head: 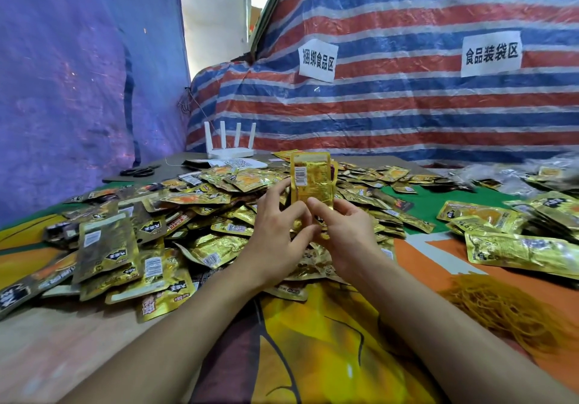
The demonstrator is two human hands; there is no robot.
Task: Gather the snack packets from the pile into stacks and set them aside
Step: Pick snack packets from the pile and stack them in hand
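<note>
A big pile of gold snack packets [200, 203] spreads over the table's middle and left. Above the pile, both hands hold a small upright stack of gold packets [310, 181], barcode side facing me. My left hand [275, 234] grips the stack's lower left side with fingers and thumb. My right hand [341, 231] pinches its lower right edge, thumb across the front. Finished bundles of packets [517, 247] lie on the right side of the table.
A heap of yellow rubber bands [501, 309] lies at the near right. A white router [230, 146] and black scissors [138, 171] sit at the back left. Striped tarpaulin with two paper signs [490, 54] walls the back. A colourful cloth [313, 341] covers the table.
</note>
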